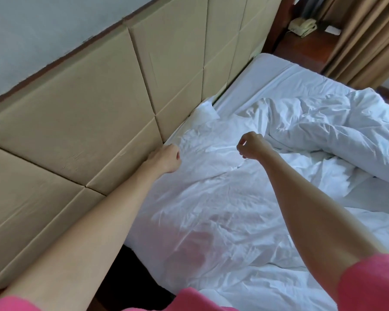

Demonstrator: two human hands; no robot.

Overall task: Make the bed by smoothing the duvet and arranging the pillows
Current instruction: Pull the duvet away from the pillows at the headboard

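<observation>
A white pillow (202,198) lies wrinkled along the head of the bed, beside the beige padded headboard (88,113). My left hand (166,159) is curled on the pillow's edge next to the headboard. My right hand (250,148) is curled too and pinches the pillow's fabric on the opposite side. Creases run out from both grips. The white duvet (328,131) sits bunched in a heap to the right, apart from the hands. A pillow corner (206,111) pokes up just beyond the hands. Bare fitted sheet (276,75) shows at the far end.
A dark wooden nightstand (301,50) stands past the far end of the bed with a cream telephone (302,28) on it. Tan curtains (368,41) hang at the upper right. A dark gap (130,272) lies between the bed and the headboard, close to me.
</observation>
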